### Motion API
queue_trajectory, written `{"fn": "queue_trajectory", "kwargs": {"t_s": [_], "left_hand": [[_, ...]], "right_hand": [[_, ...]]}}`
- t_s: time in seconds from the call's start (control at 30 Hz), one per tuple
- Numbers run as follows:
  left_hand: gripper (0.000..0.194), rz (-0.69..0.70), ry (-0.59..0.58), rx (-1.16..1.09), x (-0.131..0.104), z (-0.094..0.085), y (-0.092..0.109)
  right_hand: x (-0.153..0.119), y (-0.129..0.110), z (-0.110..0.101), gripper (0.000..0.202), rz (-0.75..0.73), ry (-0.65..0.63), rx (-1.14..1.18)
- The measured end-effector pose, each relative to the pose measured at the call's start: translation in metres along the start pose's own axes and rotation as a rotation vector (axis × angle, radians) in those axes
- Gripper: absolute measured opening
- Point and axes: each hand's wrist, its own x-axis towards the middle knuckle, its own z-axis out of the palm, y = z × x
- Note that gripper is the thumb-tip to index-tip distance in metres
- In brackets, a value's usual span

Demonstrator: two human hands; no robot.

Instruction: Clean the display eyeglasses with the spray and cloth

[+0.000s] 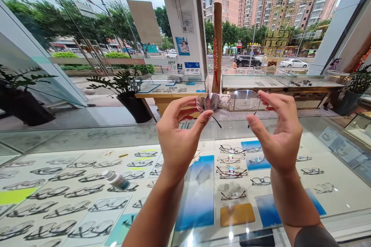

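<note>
A pair of eyeglasses (245, 99) with thin rims is held up above the glass display counter, its temples pointing down toward me. My left hand (182, 131) grips the left side of the frame between thumb and fingers. On the other side, my right hand (276, 127) pinches the right hinge area. The left lens looks darker than the right one, against the background behind it. Below the hands, on or under the glass, lie a yellow-brown cloth or case (237, 215) and a blue card (199, 197).
Rows of eyeglasses (55, 192) fill the glass-topped counter. A white spray bottle (116, 180) stands at left. Further off are a potted plant (135, 104), a wooden post (217, 46), another display case (171, 88) and large windows onto a street.
</note>
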Motion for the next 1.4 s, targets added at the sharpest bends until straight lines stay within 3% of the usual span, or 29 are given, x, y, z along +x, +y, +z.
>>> {"fn": "queue_trajectory", "kwargs": {"t_s": [0.27, 0.63, 0.9, 1.07, 1.4], "left_hand": [[0.038, 0.031, -0.006, 0.025, 0.002, -0.001, -0.002], [0.039, 0.127, 0.051, 0.166, -0.002, -0.003, 0.002], [0.040, 0.177, 0.116, 0.139, -0.003, -0.003, 0.005], [0.040, 0.125, 0.124, 0.051, 0.000, 0.001, 0.000], [0.040, -0.045, 0.029, -0.127, 0.005, -0.001, 0.000]], "right_hand": [[-0.001, -0.004, 0.000, 0.047, -0.063, -0.015, -0.067], [-0.001, -0.002, 0.002, 0.041, -0.020, -0.019, -0.042], [0.000, 0.007, 0.011, 0.039, 0.126, -0.077, 0.236], [0.001, 0.012, 0.015, 0.038, 0.128, -0.102, 0.464], [0.001, 0.013, 0.014, 0.016, 0.113, 0.041, 0.370]]}}
